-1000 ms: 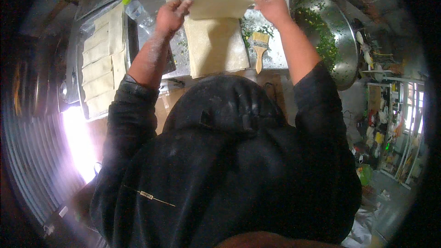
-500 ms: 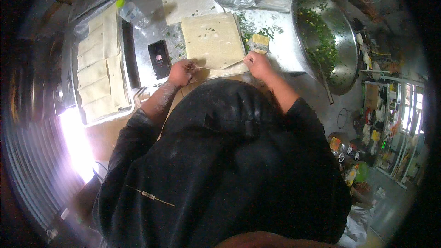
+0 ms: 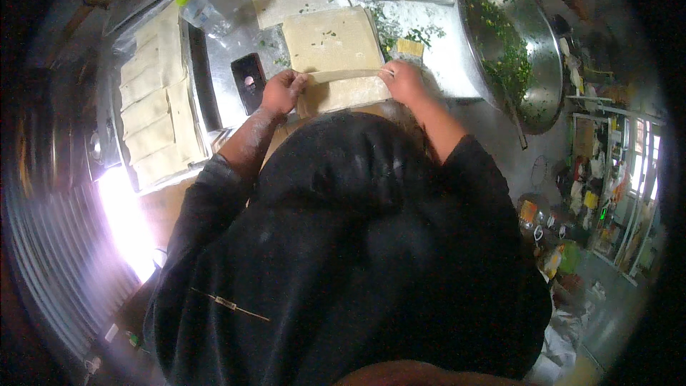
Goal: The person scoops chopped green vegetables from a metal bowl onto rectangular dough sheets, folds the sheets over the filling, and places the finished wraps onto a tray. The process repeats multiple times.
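1. The head view comes from the left one of two fisheye cameras worn side by side, looking steeply down, upright and unmirrored.
2. Close below the lens, the wearer's black long-sleeved top [image 3: 343, 264] fills the lower middle.
3. Farther off, in the upper middle, are the left hand [image 3: 282, 91] and right hand [image 3: 405, 82].
4. Wide coverage bends the corrugated panel [image 3: 53, 271] toward the dark left rim.

Cream dough sheets [image 3: 341, 51] with green flecks [image 3: 329, 33], apparently straw-yellow brush bristles [image 3: 410, 47]
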Available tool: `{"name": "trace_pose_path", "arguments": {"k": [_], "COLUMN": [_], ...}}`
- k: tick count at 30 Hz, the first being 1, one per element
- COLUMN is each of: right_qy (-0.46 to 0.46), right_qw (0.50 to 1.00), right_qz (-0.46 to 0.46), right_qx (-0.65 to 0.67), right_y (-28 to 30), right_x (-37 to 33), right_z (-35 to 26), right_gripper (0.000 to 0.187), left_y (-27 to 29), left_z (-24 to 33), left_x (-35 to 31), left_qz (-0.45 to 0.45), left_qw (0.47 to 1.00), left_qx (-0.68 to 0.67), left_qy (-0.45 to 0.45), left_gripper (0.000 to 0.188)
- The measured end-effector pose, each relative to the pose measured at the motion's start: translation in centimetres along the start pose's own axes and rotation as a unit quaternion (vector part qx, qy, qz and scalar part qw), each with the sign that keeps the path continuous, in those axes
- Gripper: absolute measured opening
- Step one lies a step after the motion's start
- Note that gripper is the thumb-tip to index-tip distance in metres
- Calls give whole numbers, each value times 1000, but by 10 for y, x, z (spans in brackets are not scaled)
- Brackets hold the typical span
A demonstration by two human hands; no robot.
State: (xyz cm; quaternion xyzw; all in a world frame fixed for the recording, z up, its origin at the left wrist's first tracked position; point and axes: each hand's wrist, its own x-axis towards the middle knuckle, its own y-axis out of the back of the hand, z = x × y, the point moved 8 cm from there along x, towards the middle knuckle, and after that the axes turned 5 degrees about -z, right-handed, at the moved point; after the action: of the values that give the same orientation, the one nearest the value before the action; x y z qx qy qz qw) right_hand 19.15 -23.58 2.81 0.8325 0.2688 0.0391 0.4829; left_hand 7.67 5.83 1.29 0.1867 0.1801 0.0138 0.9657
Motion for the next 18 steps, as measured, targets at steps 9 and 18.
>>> {"name": "trace_pose_path", "arguments": {"k": [9,18], "right_qy": [59,4], "right_qw": [998,997], "right_qz": [22,2], "right_qx": [24,72], "right_y": [-2,42], "right_x": [-16,-69], "right_z": [3,41], "right_gripper": [24,20], "left_y": [-12,-28], "left_z": [0,-10], "left_x": [-8,-3], "left_qz": [-51,-59], "left_qw": [998,992], "left_qx": [41,98], "left_qy": [7,-46], "left_gripper": [29,26]}}
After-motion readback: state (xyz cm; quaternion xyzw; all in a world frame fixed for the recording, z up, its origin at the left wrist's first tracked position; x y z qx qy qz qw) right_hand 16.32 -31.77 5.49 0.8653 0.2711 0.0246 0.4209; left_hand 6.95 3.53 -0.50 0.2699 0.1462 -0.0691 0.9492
